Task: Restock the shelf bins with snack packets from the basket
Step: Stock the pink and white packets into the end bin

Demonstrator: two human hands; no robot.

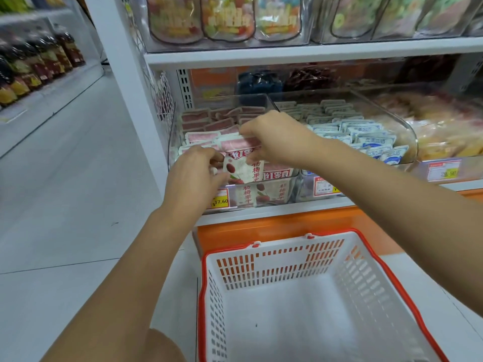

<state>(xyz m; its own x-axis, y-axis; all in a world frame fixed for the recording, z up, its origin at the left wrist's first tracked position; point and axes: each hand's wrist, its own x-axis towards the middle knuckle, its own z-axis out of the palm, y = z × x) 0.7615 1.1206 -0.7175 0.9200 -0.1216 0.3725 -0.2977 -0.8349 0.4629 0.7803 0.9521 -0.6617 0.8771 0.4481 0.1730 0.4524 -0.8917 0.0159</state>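
A clear shelf bin (285,190) at the left of the middle shelf holds several pink and white snack packets (201,137). My left hand (194,173) and my right hand (274,137) both pinch one white packet with red fruit print (241,168) at the bin's front edge, left hand on its left side, right hand on its top right. Below, on a white ledge, the white basket with an orange rim (347,259) shows nothing inside.
A second clear bin (407,137) to the right holds several blue and white packets. Further right lie yellow and orange bags (449,137). The shelf above carries candy pouches (224,22). An aisle floor (65,192) opens to the left, with bottles (39,61) on another shelf.
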